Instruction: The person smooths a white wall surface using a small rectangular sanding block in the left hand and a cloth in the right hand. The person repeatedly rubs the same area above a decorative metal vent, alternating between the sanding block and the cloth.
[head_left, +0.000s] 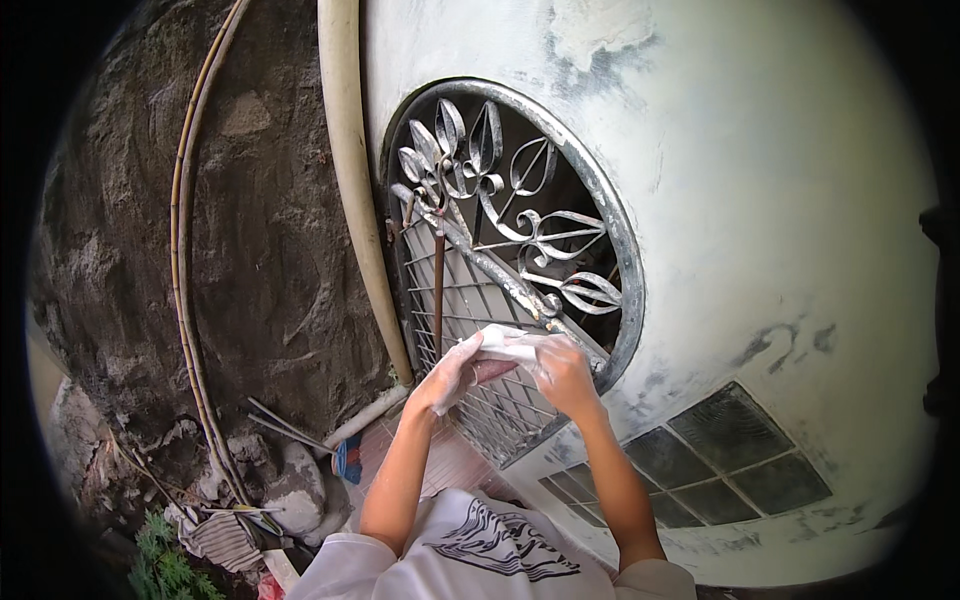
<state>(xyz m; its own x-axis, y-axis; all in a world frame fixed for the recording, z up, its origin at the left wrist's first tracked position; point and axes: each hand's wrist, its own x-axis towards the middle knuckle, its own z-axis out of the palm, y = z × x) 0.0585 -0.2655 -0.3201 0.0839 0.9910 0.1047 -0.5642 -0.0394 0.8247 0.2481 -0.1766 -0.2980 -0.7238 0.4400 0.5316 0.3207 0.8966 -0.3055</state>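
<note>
While a pale wall (760, 200) fills the right of the frame, a dark rock face (250, 210) covers the upper left and a grey metal gate (500, 278) stands near the centre. Just below centre, the powdery left hand (452, 378), half curled, and the right hand (563, 372), fingers bent in, hold a small white piece (507, 347) by its 2 ends.

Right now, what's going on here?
A person holds a small white piece between left hand and right hand, both smeared with white residue. They hold it up in front of a metal gate with leaf-shaped scrollwork, set in a pale wall. I can't tell what the piece is.
</note>
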